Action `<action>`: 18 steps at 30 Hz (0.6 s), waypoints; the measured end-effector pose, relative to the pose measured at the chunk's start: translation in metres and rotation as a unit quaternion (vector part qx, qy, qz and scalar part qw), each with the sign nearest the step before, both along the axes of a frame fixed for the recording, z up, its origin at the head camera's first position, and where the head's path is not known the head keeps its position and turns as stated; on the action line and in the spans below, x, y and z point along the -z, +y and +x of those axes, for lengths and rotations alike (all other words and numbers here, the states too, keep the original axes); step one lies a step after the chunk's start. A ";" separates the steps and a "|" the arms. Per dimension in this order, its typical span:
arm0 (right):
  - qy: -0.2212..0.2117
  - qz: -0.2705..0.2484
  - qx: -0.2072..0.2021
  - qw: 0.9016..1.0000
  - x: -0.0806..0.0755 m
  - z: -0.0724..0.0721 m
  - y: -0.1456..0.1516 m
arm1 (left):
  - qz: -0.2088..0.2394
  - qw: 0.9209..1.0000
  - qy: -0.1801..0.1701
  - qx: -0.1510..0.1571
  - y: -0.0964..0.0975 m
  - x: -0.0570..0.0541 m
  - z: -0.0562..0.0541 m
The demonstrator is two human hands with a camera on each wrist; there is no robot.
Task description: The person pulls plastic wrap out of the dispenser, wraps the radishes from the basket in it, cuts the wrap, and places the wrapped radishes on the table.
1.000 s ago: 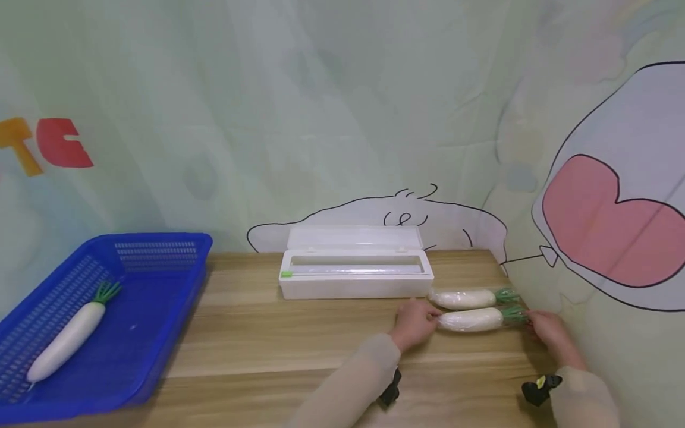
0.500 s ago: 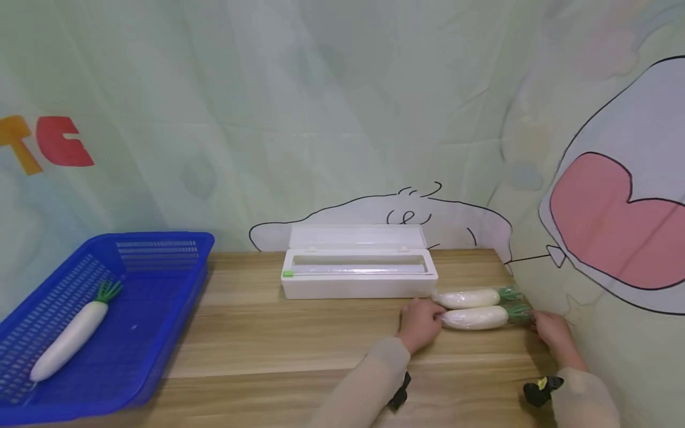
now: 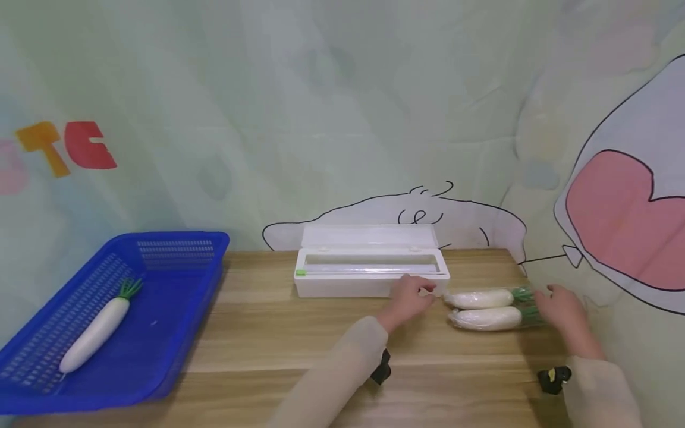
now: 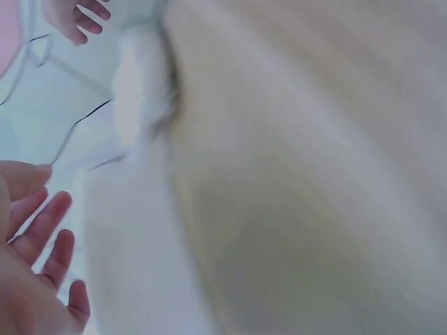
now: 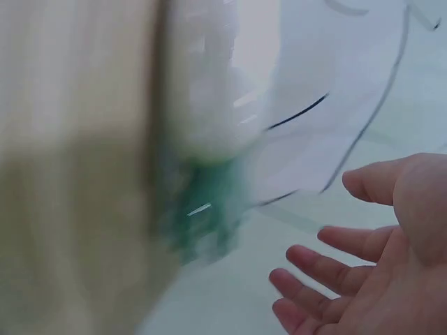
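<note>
Two white radishes with green tops lie side by side at the right of the table, both wrapped in clear film: a front radish (image 3: 487,319) and a back radish (image 3: 481,299). My left hand (image 3: 409,297) is off them, in front of the white box's right part, its fingers loosely bent around nothing. Past the leafy ends, my right hand (image 3: 562,309) is raised and holds nothing. The right wrist view shows the right hand's fingers (image 5: 335,269) spread apart beside a blurred green top (image 5: 206,209). Relaxed, parted fingers (image 4: 49,223) show in the left wrist view.
A white cling film box (image 3: 369,288) with its lid up stands at the back middle, a film roll (image 3: 369,268) inside. At the left, a blue basket (image 3: 160,333) holds an unwrapped radish (image 3: 96,336). A printed curtain hangs behind the wooden table (image 3: 257,351).
Both hands have let go of the front radish's ends. The left hand has moved left and back toward the box; the right has lifted slightly away. The head view has turned a little left.
</note>
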State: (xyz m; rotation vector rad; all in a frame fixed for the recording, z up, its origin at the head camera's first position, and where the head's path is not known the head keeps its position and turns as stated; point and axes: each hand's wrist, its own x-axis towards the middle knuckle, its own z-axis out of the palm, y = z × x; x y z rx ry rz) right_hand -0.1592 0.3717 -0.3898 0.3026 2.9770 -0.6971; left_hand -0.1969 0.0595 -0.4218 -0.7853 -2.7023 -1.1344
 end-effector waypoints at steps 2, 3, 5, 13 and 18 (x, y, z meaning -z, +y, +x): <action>0.024 0.008 -0.022 0.999 -0.015 -0.007 -0.013 | -0.024 0.999 0.014 -0.016 -0.015 -0.017 -0.006; 0.032 0.009 -0.032 0.999 -0.022 -0.010 -0.020 | -0.035 0.999 0.016 -0.024 -0.024 -0.025 -0.009; 0.052 0.006 -0.050 0.997 -0.034 -0.018 -0.034 | -0.039 0.999 0.011 -0.028 -0.043 -0.039 -0.013; 0.109 -0.042 -0.132 0.984 -0.054 -0.048 -0.096 | -0.025 0.996 -0.013 -0.085 -0.132 -0.070 -0.028; 0.078 -0.073 -0.173 0.979 -0.049 -0.063 -0.125 | -0.037 0.990 -0.021 -0.131 -0.177 -0.074 -0.031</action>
